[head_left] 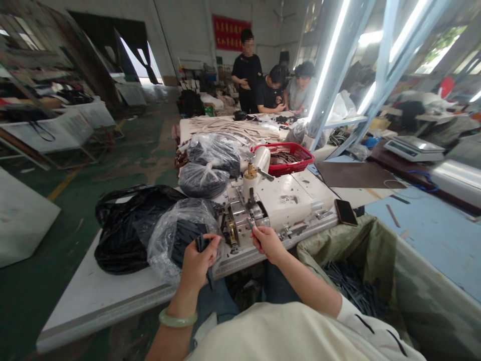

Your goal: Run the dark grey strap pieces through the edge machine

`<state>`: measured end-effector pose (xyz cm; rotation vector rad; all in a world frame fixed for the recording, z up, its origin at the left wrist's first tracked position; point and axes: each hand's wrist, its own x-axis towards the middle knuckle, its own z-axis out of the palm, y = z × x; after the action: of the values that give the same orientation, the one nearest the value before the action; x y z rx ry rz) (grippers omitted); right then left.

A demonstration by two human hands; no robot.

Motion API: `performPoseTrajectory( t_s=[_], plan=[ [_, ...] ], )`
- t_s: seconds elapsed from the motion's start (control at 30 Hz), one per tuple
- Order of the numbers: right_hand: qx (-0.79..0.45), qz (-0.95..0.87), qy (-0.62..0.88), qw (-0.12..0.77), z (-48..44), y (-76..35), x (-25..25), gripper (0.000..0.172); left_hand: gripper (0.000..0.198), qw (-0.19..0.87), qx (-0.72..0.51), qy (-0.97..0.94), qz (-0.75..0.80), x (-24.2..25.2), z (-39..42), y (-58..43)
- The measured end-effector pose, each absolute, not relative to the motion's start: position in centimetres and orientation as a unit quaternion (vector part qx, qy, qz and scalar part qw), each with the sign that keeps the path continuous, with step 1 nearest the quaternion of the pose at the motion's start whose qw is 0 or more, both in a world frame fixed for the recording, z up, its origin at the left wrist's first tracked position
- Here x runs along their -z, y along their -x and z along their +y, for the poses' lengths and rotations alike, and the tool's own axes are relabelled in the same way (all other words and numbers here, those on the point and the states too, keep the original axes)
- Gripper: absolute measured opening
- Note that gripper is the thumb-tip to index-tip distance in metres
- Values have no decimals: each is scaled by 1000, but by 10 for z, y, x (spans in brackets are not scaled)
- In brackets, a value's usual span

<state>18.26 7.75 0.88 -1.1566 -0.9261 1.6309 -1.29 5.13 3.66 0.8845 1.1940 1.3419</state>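
My left hand [202,255] is closed around a small bunch of dark strips [203,243], whose ends stick out above and below the fist. Between the thumb and fingers of my right hand [267,243] is one short dark strip [249,223], its tip pointing at the metal feed of a leather skiving machine [246,210]. Whether the strip touches the machine I cannot tell. Just left of my left hand lies an open clear plastic bag [176,235] filled with dark strips.
A black bag [128,225] lies on the table's left end, with tied clear bags [206,175] behind. Beyond the machine stands a red basket [287,168] of brown pieces. A phone [345,212] rests at right, above a green sack [361,240] holding strips. Several people [246,75] are farther back.
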Motion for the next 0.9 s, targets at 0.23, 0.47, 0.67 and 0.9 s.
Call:
performPoseTrajectory(
  t_s=[0.23,0.47,0.67,0.9],
  plan=[
    [-669,-341,479,454,96,-185,1,30,30,560,-561,-342,506,-26,43,20],
    [-675,-299,484,470,102,-186,1,27,32,566,-559,-328,510,-27,42,21],
    [-569,-251,505,599,100,-205,-1,28,32,570,-555,-328,510,-30,42,19],
    [-316,-82,508,797,24,-353,18,20,33,649,-540,-306,441,-32,43,18]
  ],
)
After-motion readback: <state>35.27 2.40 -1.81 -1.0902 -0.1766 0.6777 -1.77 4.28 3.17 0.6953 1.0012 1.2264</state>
